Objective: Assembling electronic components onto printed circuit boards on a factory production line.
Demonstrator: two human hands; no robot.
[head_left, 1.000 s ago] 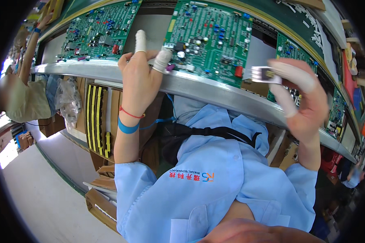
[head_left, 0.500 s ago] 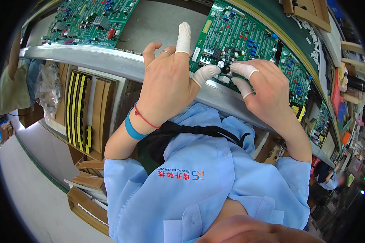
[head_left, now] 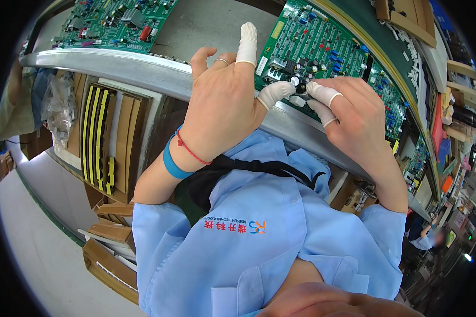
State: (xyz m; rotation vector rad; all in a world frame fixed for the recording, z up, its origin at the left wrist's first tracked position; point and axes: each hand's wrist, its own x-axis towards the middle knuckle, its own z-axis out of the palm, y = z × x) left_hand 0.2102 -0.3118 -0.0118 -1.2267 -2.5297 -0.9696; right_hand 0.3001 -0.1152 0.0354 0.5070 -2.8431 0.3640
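Note:
A green circuit board (head_left: 285, 44) with many small components lies in front of me on the line. My left hand (head_left: 222, 92) is spread over its near left corner, index finger raised. White finger cots cover its index finger and thumb. The thumb tip presses beside a round capacitor (head_left: 294, 81) at the board's near edge. From the right, my right hand (head_left: 354, 111) brings its cot-covered thumb and index finger together at the same spot. A small part between them is too hidden to name. Close by sits a white block-shaped component (head_left: 298, 101).
A metal rail (head_left: 116, 61) runs along the near edge of the line. Another populated board (head_left: 111, 26) lies at the left, and a further one (head_left: 388, 98) at the right. Below the rail stand cardboard trays with yellow-edged strips (head_left: 96, 140). A brown box (head_left: 407, 18) is far right.
The view has shifted slightly. Both hands stay at the same corner of the board; the right fingertips have moved marginally beside the capacitor.

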